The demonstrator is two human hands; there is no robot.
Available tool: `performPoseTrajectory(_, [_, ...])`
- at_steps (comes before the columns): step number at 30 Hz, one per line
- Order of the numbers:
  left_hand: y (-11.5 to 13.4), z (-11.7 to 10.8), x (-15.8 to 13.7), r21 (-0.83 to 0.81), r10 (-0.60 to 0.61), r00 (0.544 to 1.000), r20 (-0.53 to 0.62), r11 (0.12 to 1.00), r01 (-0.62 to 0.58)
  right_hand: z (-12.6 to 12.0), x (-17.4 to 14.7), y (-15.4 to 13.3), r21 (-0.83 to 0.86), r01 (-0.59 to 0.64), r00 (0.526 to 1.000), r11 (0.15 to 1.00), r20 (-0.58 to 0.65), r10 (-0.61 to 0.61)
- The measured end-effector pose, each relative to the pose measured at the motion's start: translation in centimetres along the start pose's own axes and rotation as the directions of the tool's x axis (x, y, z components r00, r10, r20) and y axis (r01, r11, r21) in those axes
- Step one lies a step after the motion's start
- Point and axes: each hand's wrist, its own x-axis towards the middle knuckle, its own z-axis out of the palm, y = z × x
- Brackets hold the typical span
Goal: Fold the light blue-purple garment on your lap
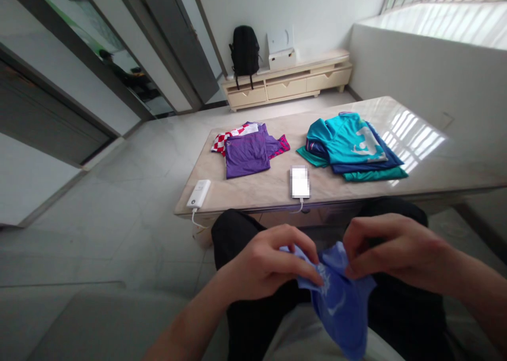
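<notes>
Blue garment at 5 o'clock in view, bunched, not yet folded, pinched between left hand and right hand. From it, purple pile at 11, teal pile at 12: both appear folded, on table.

A black backpack stands on a low cream cabinet, beside a white box. A white device, its cable attached, lies on the marbled table.

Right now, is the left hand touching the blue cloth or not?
Touching. The head view shows the left hand with its fingertips on the blue cloth, at the white print.
</notes>
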Motion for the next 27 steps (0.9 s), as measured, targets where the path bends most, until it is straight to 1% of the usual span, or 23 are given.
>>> performPoseTrajectory(2, [0.0,1.9,0.7,-0.159,-0.017,1.000,-0.017,0.987,0.014,1.3,0.5,0.3,0.082,0.049,0.997,0.995,0.062,-0.055])
performPoseTrajectory(3, [-0.1,2.9,0.9,-0.240,-0.048,0.998,-0.049,0.970,0.035,1.8,0.6,0.5,0.110,0.068,0.995,0.992,0.068,-0.076])
performPoseTrajectory(5, [-0.4,4.6,0.9,-0.405,-0.173,0.976,-0.135,0.908,0.105,2.5,0.5,0.8,0.157,0.082,0.997,0.984,-0.012,-0.081])
performPoseTrajectory(7, [-0.7,5.9,0.8,-0.547,-0.330,0.927,-0.178,0.816,0.186,2.8,0.4,1.0,0.174,0.095,0.993,0.980,-0.082,-0.082])
performPoseTrajectory(9, [-0.8,6.6,0.8,-0.630,-0.440,0.880,-0.178,0.738,0.242,2.9,0.2,1.3,0.162,0.099,0.990,0.982,-0.113,-0.081])
performPoseTrajectory(10, [-0.8,6.8,0.9,-0.655,-0.471,0.866,-0.167,0.710,0.259,2.9,0.1,1.4,0.144,0.095,0.989,0.985,-0.124,-0.077])
performPoseTrajectory(13, [-0.8,6.8,1.1,-0.693,-0.516,0.845,-0.141,0.661,0.288,2.9,0.1,1.8,0.073,0.080,0.982,0.994,-0.179,-0.066])
performPoseTrajectory(15, [-0.9,6.7,1.2,-0.684,-0.522,0.842,-0.141,0.666,0.298,3.1,0.2,2.2,0.032,0.073,0.971,0.997,-0.230,-0.064])
performPoseTrajectory(19, [-1.4,6.4,1.1,-0.599,-0.520,0.842,-0.143,0.723,0.344,3.6,-0.1,3.3,-0.025,0.037,0.946,0.999,-0.321,-0.044])
performPoseTrajectory(21, [-1.7,6.4,1.1,-0.551,-0.497,0.858,-0.130,0.755,0.355,3.9,-0.5,3.9,-0.051,0.002,0.939,0.999,-0.342,-0.020])
performPoseTrajectory(22, [-1.9,6.3,1.2,-0.517,-0.472,0.871,-0.137,0.784,0.343,4.1,-0.7,4.2,-0.069,-0.025,0.938,0.997,-0.346,-0.001])
performPoseTrajectory(25, [-2.3,6.3,1.4,-0.368,-0.377,0.903,-0.207,0.885,0.285,4.4,-1.5,4.9,-0.112,-0.115,0.932,0.987,-0.356,0.068])
performPoseTrajectory(27, [-2.5,6.4,1.6,-0.295,-0.342,0.914,-0.219,0.916,0.272,4.6,-2.0,5.3,-0.100,-0.161,0.923,0.982,-0.368,0.114])
